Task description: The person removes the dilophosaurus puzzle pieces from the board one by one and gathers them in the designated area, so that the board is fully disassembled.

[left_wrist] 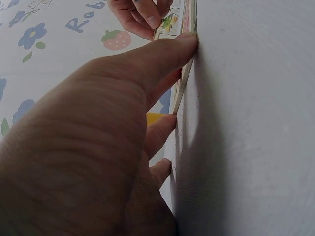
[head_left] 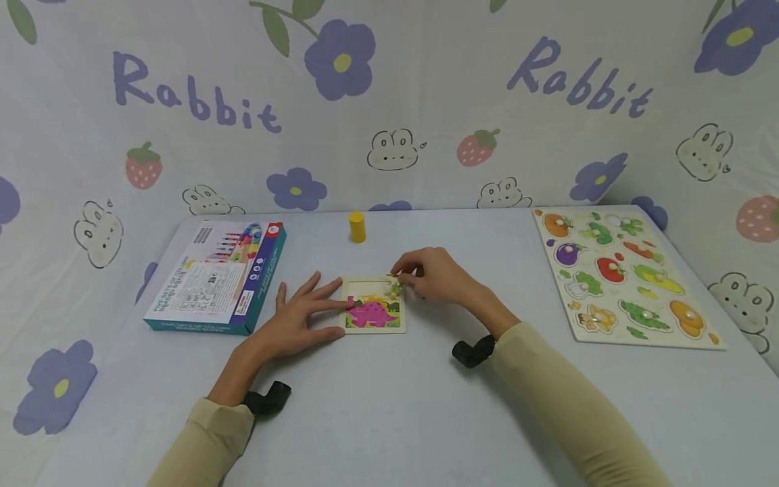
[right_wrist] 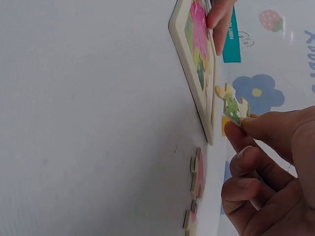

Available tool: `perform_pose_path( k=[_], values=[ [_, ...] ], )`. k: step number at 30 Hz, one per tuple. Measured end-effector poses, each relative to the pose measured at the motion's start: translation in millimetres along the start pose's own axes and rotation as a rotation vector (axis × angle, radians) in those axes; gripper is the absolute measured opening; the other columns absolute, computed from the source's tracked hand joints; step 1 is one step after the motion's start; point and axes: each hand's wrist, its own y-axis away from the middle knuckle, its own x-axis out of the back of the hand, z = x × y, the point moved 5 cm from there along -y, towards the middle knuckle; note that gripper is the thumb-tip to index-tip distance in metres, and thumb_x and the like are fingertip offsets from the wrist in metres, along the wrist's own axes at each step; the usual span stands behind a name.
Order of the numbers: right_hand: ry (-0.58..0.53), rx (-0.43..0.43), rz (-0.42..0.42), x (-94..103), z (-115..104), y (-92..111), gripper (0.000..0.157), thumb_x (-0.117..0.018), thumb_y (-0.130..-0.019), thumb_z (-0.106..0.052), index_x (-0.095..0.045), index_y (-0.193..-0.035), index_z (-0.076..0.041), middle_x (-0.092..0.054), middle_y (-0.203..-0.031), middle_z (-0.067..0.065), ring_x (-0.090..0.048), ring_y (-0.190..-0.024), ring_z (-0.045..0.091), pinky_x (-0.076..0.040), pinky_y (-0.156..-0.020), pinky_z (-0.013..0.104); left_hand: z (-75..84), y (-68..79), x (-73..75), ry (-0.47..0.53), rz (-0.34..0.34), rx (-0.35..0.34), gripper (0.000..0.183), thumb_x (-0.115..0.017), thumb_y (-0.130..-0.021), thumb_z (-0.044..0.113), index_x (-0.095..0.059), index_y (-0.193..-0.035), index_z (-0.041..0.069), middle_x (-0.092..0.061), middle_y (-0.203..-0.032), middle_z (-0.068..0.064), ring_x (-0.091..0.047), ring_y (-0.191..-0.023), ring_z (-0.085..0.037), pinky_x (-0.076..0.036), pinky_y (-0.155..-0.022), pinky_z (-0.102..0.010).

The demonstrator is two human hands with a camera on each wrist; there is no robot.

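Note:
A small wooden dinosaur puzzle (head_left: 374, 331) lies mid-table, its lower part filled with a pink dinosaur picture and its upper part showing bare tray. My left hand (head_left: 293, 325) is spread at the puzzle's left side, the thumb against its edge and one fingertip on the picture. Over the upper right corner, my right hand (head_left: 435, 276) pinches a green and cream puzzle piece (right_wrist: 232, 105) between thumb and index finger. The right wrist view shows this piece tilted and apart from the tray. Two loose puzzle pieces (right_wrist: 198, 174) lie beside the board, hidden by the right hand in the head view.
At the left lies a flat boxed set (head_left: 213, 277) with a teal edge. A yellow cylinder (head_left: 357, 227) stands behind the puzzle. On the right is a large vegetable peg board (head_left: 629, 277). A printed cloth (head_left: 420, 88) rises behind the table.

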Motion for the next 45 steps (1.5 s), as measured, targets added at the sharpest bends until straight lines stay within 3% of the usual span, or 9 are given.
perform_pose_path(
  k=[15,28,45],
  values=[
    [-0.092,-0.068,0.070,22.3,27.6,20.6,0.016,-0.070,-0.101,-0.016,-0.080,-0.113,-0.015,-0.079,-0.108,0.006,-0.066,-0.088,0.020,-0.054,-0.075,0.030,0.0,0.7,-0.4,-0.006,-0.004,0.004,0.050,-0.075,-0.095,0.044,-0.068,-0.143,0.034,-0.032,-0.176,-0.001,-0.002,-0.169,-0.039,0.020,-0.122,-0.079],
    [-0.080,-0.128,0.086,41.0,60.0,43.9,0.016,-0.069,-0.102,-0.013,-0.080,-0.113,-0.012,-0.079,-0.114,0.009,-0.070,-0.109,0.025,-0.058,-0.103,0.047,-0.2,0.9,-0.7,-0.022,0.002,-0.010,0.050,-0.074,-0.097,0.044,-0.067,-0.144,0.034,-0.031,-0.176,-0.004,-0.003,-0.168,-0.042,0.019,-0.121,-0.081],
    [-0.029,-0.153,0.048,56.5,87.6,67.3,0.018,-0.067,-0.103,-0.013,-0.079,-0.115,-0.011,-0.078,-0.119,0.011,-0.071,-0.110,0.025,-0.058,-0.099,0.044,0.5,0.1,-1.0,-0.016,-0.004,-0.002,0.051,-0.073,-0.096,0.045,-0.066,-0.145,0.034,-0.030,-0.176,-0.003,-0.002,-0.168,-0.042,0.020,-0.121,-0.080]
  ],
)
